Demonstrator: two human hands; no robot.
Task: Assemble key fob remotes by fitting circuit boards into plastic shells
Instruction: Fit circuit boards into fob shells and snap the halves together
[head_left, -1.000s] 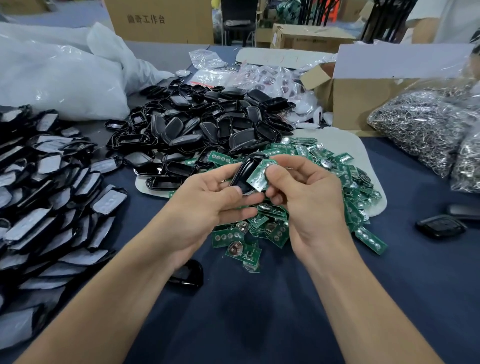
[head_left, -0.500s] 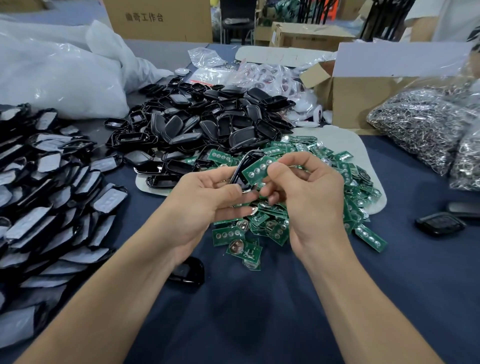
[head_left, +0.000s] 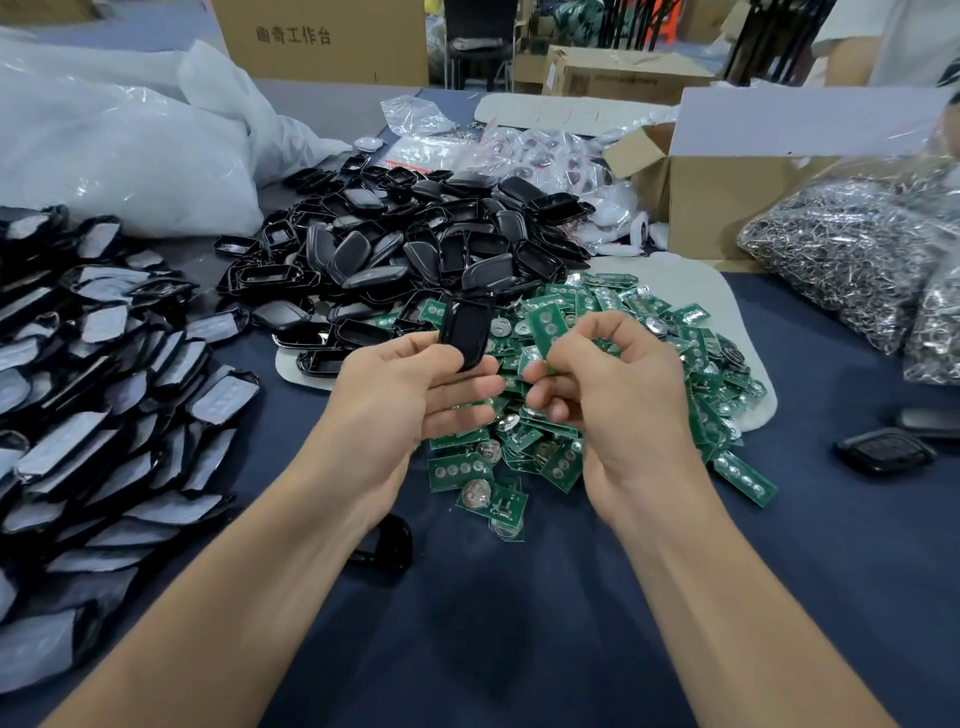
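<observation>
At the far left of the table (head_left: 519, 649), which is covered in dark blue, lies a wide heap of black parts with pale grey faces (head_left: 104, 395), and behind it a big white plastic bag (head_left: 130, 156). More to the middle there is a pile of black shells (head_left: 415, 249), many with the hollow side up. A single small black part (head_left: 387, 538) lies on the table just beside the left forearm. The left hand (head_left: 405, 400) is raised above the table with its fingers curled, and it grips one black shell (head_left: 464, 330) between the thumb and the fingers; the shell stands nearly upright. Near it, but apart from it, the right hand (head_left: 623, 395) pinches one green circuit board (head_left: 546, 325) in its curled fingers, also held up in the air. Under and behind both hands a heap of green circuit boards (head_left: 717, 395) is spread out. Further right a cardboard box (head_left: 727, 208) stands open, then a clear bag of metal rings (head_left: 841, 260), and near the right edge a closed black key fob (head_left: 883, 452) lies on the table.
</observation>
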